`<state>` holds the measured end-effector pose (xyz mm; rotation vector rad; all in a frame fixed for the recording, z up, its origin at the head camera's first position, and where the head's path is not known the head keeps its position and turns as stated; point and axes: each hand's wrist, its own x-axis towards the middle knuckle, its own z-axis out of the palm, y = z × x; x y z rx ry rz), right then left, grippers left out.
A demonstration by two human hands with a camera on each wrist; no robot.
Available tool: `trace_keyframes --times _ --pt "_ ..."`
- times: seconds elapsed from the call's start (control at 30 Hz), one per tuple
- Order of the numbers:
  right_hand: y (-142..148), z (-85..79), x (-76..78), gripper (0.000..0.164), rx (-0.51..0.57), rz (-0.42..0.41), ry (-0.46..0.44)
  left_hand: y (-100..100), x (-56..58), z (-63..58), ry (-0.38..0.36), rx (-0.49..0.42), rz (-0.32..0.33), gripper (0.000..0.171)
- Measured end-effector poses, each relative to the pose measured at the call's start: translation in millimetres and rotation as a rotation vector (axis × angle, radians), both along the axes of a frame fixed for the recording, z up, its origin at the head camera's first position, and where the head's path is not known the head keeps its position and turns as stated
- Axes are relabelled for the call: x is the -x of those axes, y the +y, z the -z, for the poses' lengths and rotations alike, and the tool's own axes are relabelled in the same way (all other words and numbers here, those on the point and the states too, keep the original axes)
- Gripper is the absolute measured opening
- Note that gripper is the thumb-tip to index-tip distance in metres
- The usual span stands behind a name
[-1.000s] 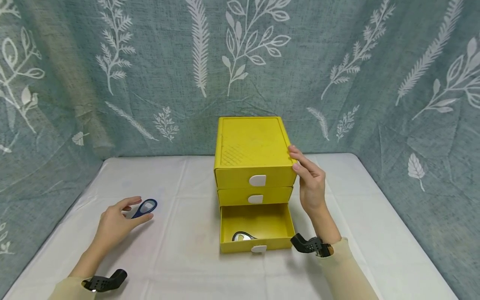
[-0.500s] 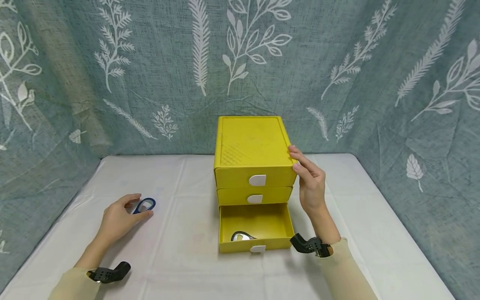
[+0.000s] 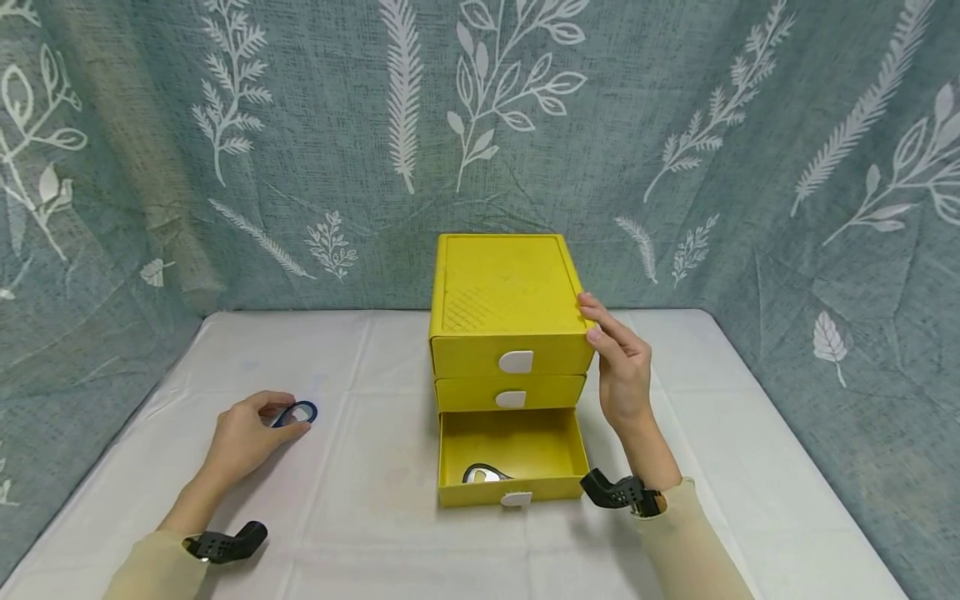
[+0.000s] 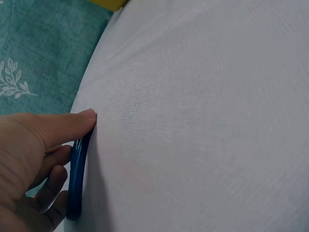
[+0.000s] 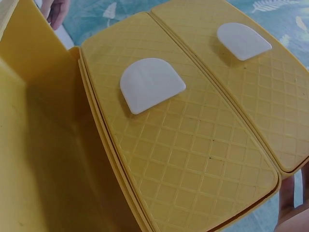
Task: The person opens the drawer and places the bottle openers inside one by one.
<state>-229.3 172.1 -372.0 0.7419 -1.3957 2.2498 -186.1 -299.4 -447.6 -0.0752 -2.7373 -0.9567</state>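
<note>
Over the left side of the table, my left hand (image 3: 247, 433) pinches a small magnifying glass (image 3: 305, 412) with a blue rim between thumb and fingers. In the left wrist view the blue magnifying glass (image 4: 77, 183) shows edge-on beside the fingers, close to the cloth. My right hand (image 3: 624, 367) rests on the top right front edge of a yellow drawer cabinet (image 3: 502, 283), thumb at the corner and fingers along the side. The cabinet's bottom drawer (image 3: 551, 487) is pulled out; a dark-rimmed magnifying glass (image 3: 486, 473) lies inside near the front, partly hidden by the drawer front.
Two upper drawers with white tabs (image 3: 515, 362) are pushed in. A white cloth (image 3: 375, 517) covers the table. Green leaf-patterned curtains (image 3: 337, 125) hang behind and on both sides. Each wrist wears a black camera mount (image 3: 225, 546).
My left hand has shifted slightly to the right and closed its fingers on the blue magnifying glass, which has turned a little. My right hand and the cabinet stay in place.
</note>
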Motion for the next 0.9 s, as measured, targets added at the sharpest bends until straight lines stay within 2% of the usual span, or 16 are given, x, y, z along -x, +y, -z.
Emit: trace_keyframes --times 0.23,0.43,0.63,0.9 --pt "0.0 0.5 -0.1 0.028 0.002 0.001 -0.006 3.2 0.7 -5.6 -0.044 0.033 0.048 0.058" --pt "-1.0 0.1 -0.9 0.027 -0.001 0.002 -0.004 6.4 -0.2 -8.1 -0.053 0.063 0.052 0.057" --pt "-0.8 0.2 -0.8 0.028 -0.01 0.002 -0.001 5.6 -1.1 -4.3 0.024 0.067 0.046 0.057" --pt "0.7 0.4 0.0 0.028 -0.017 -0.001 -0.004 10.5 -1.6 -4.3 0.104 -0.017 0.042 0.054"
